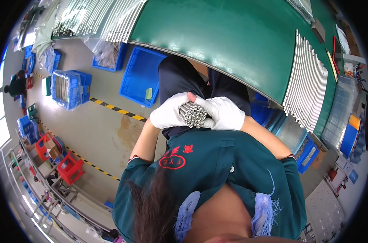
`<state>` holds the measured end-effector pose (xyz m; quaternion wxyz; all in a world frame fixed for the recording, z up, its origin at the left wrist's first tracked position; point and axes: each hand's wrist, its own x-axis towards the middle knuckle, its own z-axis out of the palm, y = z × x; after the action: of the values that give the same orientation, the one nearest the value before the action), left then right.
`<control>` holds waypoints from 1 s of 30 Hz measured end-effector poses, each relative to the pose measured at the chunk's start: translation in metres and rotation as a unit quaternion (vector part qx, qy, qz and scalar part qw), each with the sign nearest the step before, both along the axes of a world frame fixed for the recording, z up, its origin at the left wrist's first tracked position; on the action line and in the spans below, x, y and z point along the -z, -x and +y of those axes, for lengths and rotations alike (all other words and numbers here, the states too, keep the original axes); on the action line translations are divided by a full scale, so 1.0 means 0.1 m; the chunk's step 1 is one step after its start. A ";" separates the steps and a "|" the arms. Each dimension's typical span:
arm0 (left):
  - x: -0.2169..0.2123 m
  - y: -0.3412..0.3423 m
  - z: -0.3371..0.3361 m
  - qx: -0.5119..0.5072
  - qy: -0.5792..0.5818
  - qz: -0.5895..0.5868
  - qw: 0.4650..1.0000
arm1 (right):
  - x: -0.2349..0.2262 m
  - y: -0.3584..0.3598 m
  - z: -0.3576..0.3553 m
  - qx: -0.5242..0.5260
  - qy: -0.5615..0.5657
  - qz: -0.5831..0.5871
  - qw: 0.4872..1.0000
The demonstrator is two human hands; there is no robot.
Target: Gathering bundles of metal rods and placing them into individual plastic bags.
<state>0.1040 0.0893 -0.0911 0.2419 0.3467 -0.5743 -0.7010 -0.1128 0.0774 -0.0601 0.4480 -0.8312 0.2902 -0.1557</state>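
Observation:
Both my hands wear white gloves and close around one bundle of thin metal rods, held over my lap. The round rod ends, which look hollow, face up toward me. My left hand wraps the bundle from the left, and a bare thumb tip shows at the top. Opposite it, my right hand grips the right side. The lower lengths of the rods are hidden by the gloves and my body. On the green table to the right lies a row of similar metal rods, side by side.
The green table runs in front of my knees. More rods, partly under clear plastic, lie at its far left. A blue bin stands left of my legs. Stacked blue crates and red stools are farther left, beyond striped floor tape.

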 end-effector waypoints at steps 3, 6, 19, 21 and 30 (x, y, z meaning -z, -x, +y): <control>0.02 0.01 0.01 0.007 0.104 -0.034 0.994 | -0.05 0.02 -0.01 -0.025 0.020 0.009 0.999; -0.03 0.05 0.00 0.023 0.189 -0.056 0.980 | -0.02 0.05 0.03 -0.040 0.050 0.002 0.998; 0.10 0.15 0.34 -0.181 0.255 -0.094 0.945 | -0.03 0.03 0.00 -0.019 0.105 -0.027 0.994; 0.08 0.18 0.37 -0.197 0.261 -0.093 0.940 | -0.05 0.02 -0.02 -0.026 0.109 -0.020 0.994; 0.15 0.22 0.46 -0.261 0.278 -0.106 0.918 | -0.01 0.01 0.00 -0.024 0.153 -0.026 0.988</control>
<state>0.0815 0.1355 -0.1061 0.4407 0.4758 -0.6572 -0.3841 -0.1140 0.0778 -0.0592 0.3261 -0.8925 0.2311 -0.2092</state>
